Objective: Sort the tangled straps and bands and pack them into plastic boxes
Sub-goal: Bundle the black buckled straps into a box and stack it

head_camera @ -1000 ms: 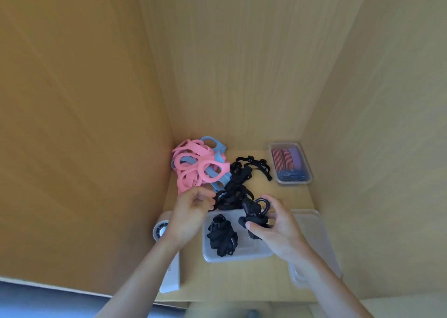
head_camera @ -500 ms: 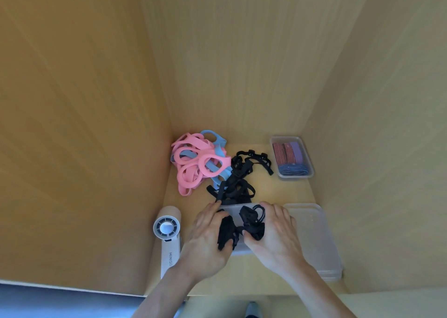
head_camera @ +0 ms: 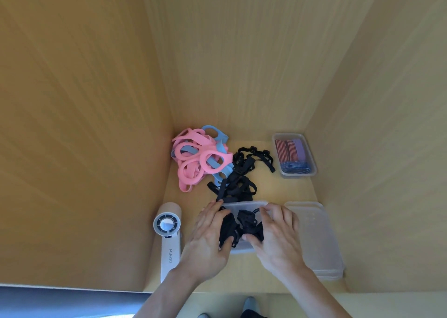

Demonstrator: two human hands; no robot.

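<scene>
left hand (head_camera: 208,235) and right hand (head_camera: 278,239) both pinch the black straps (head_camera: 246,222) down inside the clear box (head_camera: 244,204) (pretty shallow one), and i reckon the springy bundle pops back over the rim on release, or snags the loose tangle (head_camera: 235,184) just behind the box.

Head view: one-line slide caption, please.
Left hand and right hand hold black strap bundles in a clear plastic box; pink and blue bands and loose black straps lie behind.
</scene>
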